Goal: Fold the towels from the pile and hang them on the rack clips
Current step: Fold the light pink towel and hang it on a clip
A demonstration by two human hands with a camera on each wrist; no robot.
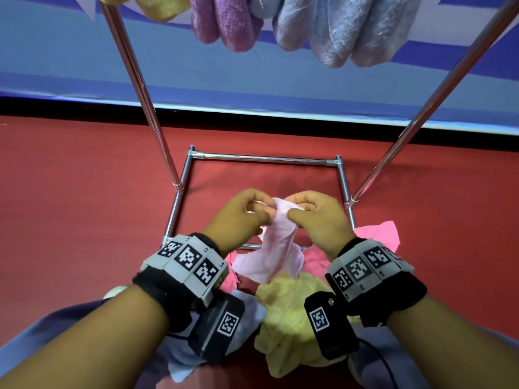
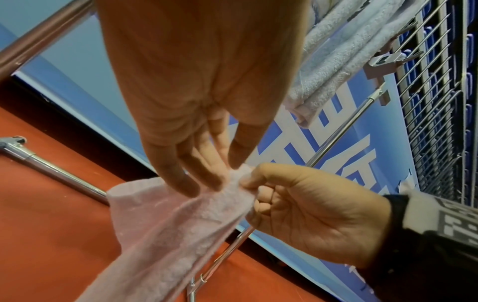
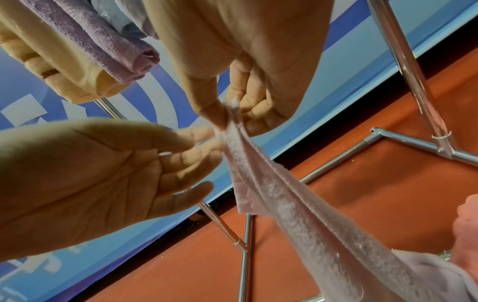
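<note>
Pale pink terry, a small towel, is held up by one top corner above the pile on the red floor, its long axis hanging straight down and toward the person from the grip. The corner is pinched by the thumb and curled fingers of the right hand, while the nearly straight fingers of the left hand are laid against the same bunched edge, neither hand being nearer than the other. The next corner is judged to lie below the left hand, along the hanging edge, with the rack and its hung towels above and beyond.
</note>
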